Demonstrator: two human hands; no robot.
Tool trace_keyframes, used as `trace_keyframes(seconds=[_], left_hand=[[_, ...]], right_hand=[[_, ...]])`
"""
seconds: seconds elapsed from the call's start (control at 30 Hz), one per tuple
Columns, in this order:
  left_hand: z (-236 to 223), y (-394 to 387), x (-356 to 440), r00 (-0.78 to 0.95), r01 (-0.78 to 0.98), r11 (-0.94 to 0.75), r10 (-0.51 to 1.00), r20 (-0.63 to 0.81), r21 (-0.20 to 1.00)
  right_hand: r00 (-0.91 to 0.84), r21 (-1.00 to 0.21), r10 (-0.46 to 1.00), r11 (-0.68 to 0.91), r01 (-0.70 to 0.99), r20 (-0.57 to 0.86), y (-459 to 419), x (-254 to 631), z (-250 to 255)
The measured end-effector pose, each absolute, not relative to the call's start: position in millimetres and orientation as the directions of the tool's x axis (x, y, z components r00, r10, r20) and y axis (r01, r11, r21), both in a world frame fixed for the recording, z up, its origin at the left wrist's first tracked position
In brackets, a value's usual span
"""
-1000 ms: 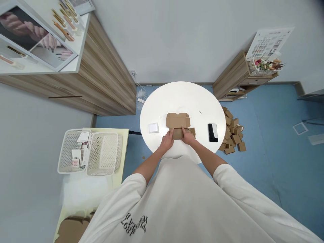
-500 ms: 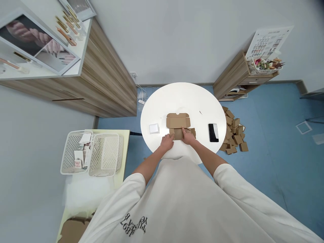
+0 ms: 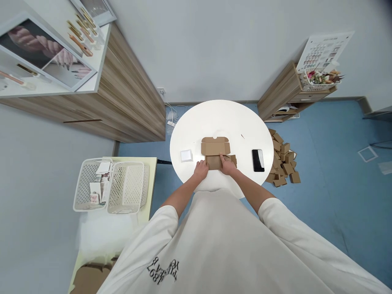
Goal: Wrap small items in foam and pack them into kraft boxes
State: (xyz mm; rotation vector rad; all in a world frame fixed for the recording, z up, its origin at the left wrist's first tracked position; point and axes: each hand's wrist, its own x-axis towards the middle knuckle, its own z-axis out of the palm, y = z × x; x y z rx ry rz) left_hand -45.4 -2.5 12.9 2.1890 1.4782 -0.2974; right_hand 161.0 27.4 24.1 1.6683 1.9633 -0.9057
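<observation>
A brown cardboard box (image 3: 215, 148), partly unfolded, lies on the white round table (image 3: 220, 118). Its lid panel with a notched flap points away from me, and the box's base is on my side. My left hand (image 3: 201, 169) grips the left end of the base, its fingers curled at the side panel. At the right end, my right hand (image 3: 227, 166) holds the base with the thumb lying over the inside. The fingers under or behind the cardboard are partly hidden. Left of the box is a small stack of white cards (image 3: 186, 155).
A black phone (image 3: 257, 160) lies on the table's right side. Folded small boxes (image 3: 281, 161) are heaped on the floor at the right. White baskets (image 3: 125, 188) stand on a side table at the left. Wooden cabinets (image 3: 134, 81) flank the wall.
My left hand has shifted slightly left, and its fingers have moved from the base's inner left part to its left edge. My right hand stays nearly in place.
</observation>
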Motion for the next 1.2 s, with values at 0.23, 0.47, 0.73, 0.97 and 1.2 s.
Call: trace_keyframes(seconds=[0.23, 0.47, 0.73, 0.97, 1.2], left_hand=[[13, 2, -45, 0.417, 0.908, -0.345, 0.797, -0.438, 0.237], [13, 2, -39, 0.418, 0.902, -0.423, 0.798, -0.434, 0.089], [10, 5, -41, 0.407, 0.901, -0.431, 0.799, -0.443, 0.050], [19, 7, -42, 0.436, 0.897, -0.436, 0.844, -0.313, 0.074], [18, 18, -38, 0.452, 0.888, -0.449, 0.821, -0.349, 0.094]], right_hand=[[-0.204, -0.214, 0.704, 0.075, 0.974, -0.680, 29, 161, 25], [-0.207, -0.190, 0.694, 0.102, 0.976, -0.689, 29, 162, 26], [-0.217, -0.194, 0.703, 0.114, 0.974, -0.677, 27, 164, 23], [-0.208, -0.204, 0.718, 0.093, 0.975, -0.664, 26, 160, 21], [-0.244, -0.282, 0.805, 0.099, 0.954, -0.541, 11, 171, 21]])
